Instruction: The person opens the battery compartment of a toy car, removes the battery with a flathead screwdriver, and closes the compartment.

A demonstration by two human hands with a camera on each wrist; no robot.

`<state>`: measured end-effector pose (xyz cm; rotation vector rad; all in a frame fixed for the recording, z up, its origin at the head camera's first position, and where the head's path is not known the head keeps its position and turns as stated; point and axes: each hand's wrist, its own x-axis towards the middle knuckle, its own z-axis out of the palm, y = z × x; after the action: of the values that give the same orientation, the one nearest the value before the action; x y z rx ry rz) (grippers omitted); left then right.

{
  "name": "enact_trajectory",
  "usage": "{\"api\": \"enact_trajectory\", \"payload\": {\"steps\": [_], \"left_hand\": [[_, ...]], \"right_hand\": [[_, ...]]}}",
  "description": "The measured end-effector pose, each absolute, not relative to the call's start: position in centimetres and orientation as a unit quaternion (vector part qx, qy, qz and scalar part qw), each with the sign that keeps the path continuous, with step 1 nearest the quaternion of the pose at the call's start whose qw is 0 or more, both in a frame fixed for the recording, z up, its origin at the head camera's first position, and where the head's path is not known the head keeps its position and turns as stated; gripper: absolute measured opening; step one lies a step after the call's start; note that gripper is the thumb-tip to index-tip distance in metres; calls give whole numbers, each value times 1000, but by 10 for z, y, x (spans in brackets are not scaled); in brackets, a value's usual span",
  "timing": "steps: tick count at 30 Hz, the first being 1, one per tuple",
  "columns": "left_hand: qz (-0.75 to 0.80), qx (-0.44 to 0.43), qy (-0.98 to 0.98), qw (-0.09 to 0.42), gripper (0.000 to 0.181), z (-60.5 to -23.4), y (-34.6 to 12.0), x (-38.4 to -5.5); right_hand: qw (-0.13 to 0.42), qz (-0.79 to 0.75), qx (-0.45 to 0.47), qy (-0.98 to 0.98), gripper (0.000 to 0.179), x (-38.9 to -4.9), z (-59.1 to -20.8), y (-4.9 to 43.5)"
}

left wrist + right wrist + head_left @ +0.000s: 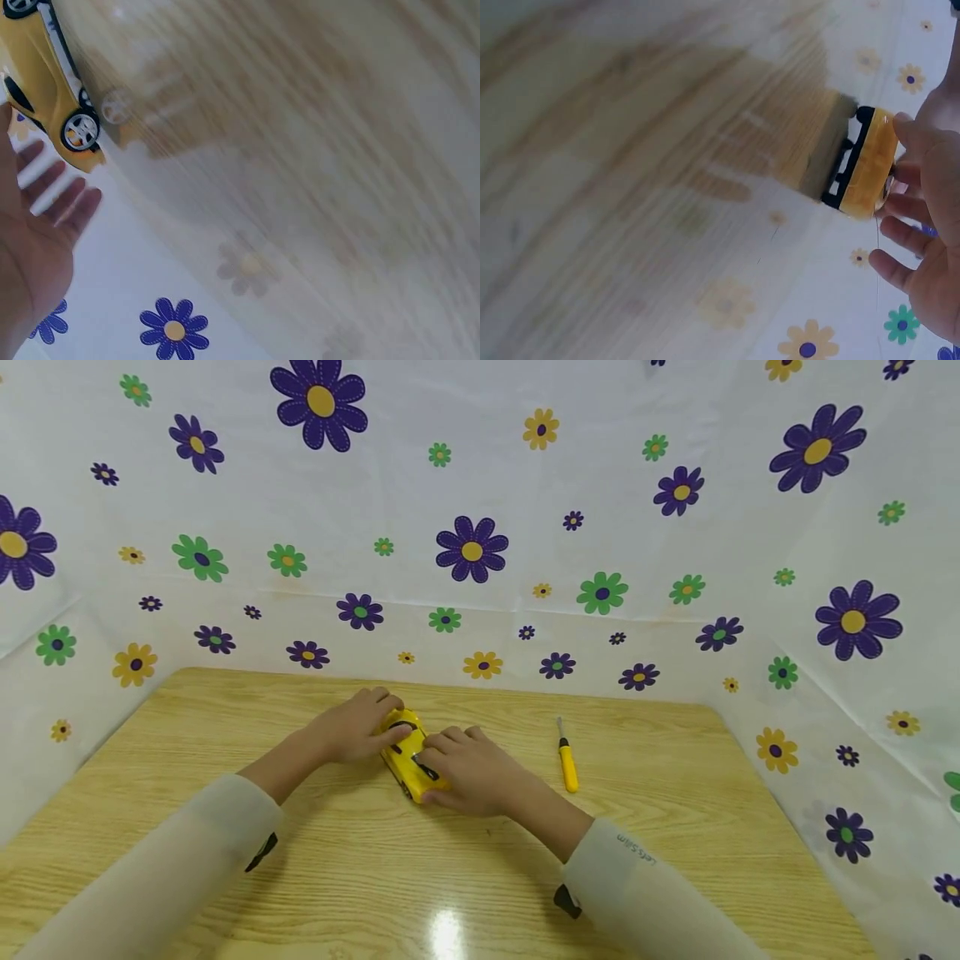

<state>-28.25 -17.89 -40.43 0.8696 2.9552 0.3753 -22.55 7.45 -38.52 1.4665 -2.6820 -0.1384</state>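
A yellow toy car (408,770) with dark windows is on the wooden table, set at a slant between the two hands. At its far end the left hand (352,727) holds it, thumb across the top. The right hand (476,774) grips the near end from the right, its fingers over the dark window. In the left wrist view, the car's side (46,79) and silver-spoked wheels show above the left hand (34,251). The right wrist view shows one end of the car (870,169) beside the right hand (939,191). Fingers hide parts of the body.
A screwdriver (568,767) with a yellow handle lies to the right of the hands, its metal tip toward the back. Behind the light wooden table (337,877) hangs a white cloth (405,502) with purple, green and yellow flowers, which also flanks both sides.
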Motion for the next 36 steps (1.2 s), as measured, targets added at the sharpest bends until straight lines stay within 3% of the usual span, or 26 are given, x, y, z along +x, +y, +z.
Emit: {"api": "enact_trajectory", "payload": {"steps": [10, 18, 36], "left_hand": [[130, 367, 921, 9, 42, -404, -185, -286], [135, 367, 920, -2, 44, -409, -186, -288], [131, 355, 925, 27, 56, -406, -186, -277]], "right_hand": [[42, -23, 459, -887, 47, -216, -392, 56], [38, -32, 454, -889, 45, -219, -393, 62], [0, 2, 441, -897, 47, -234, -392, 91]]}}
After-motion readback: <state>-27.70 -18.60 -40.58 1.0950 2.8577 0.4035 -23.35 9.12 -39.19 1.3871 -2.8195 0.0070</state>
